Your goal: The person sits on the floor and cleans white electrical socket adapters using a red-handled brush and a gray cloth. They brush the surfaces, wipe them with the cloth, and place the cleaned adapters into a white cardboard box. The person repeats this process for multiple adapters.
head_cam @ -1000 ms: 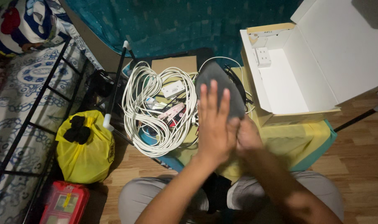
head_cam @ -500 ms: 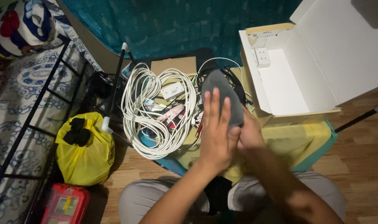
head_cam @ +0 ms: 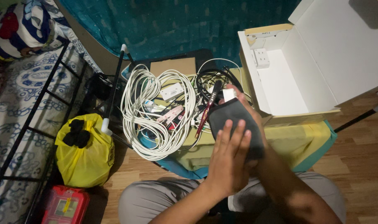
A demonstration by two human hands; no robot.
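Holding a dark pouch (head_cam: 234,124) between both hands, above the near edge of the cluttered surface (head_cam: 305,139).
Our left hand (head_cam: 230,161) lies flat on its near side, our right hand (head_cam: 249,110) grips it from behind; white cable coil (head_cam: 156,112) lies left, open white box (head_cam: 297,70) far right.

1. Looked like a home bedroom: patterned blue-and-white bedding (head_cam: 19,87) on a black metal bed frame (head_cam: 43,103).
2. Showed a wooden plank floor (head_cam: 359,145) and a teal starred fabric curtain (head_cam: 176,25).
3. Held household clutter: knotted yellow plastic bag (head_cam: 83,153), coiled white cables (head_cam: 156,112).
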